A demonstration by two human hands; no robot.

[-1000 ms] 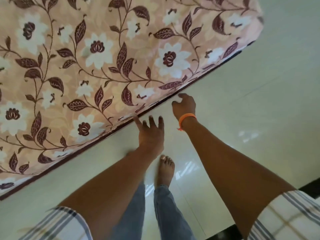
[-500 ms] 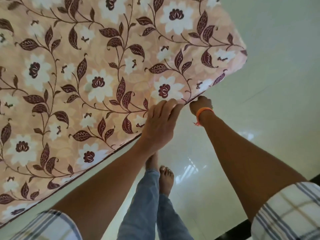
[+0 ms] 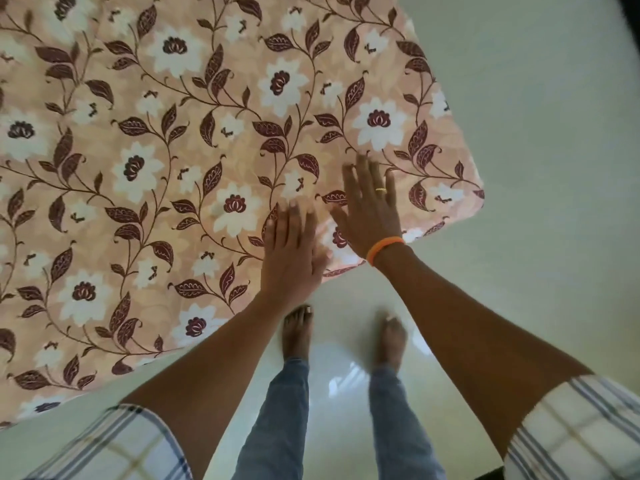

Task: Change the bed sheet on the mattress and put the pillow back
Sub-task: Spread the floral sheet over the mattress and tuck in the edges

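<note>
A peach bed sheet (image 3: 194, 161) with white flowers and dark maroon leaves covers the mattress, filling the upper left. Its near corner (image 3: 467, 202) points right. My left hand (image 3: 292, 247) lies flat on the sheet near the front edge, fingers straight. My right hand (image 3: 370, 206), with an orange wristband and a gold ring, lies flat beside it, fingers spread and slightly blurred. Neither hand holds anything. No pillow is in view.
Glossy pale tiled floor (image 3: 536, 168) spreads to the right and below the mattress. My bare feet (image 3: 298, 334) in blue jeans stand on it just off the mattress edge. A dark strip (image 3: 491, 474) shows at the bottom right.
Both hands rose from the mattress's lower edge onto the top of the sheet and flattened out. The right hand, curled at the edge before, now lies open. The view shifted toward the corner.
</note>
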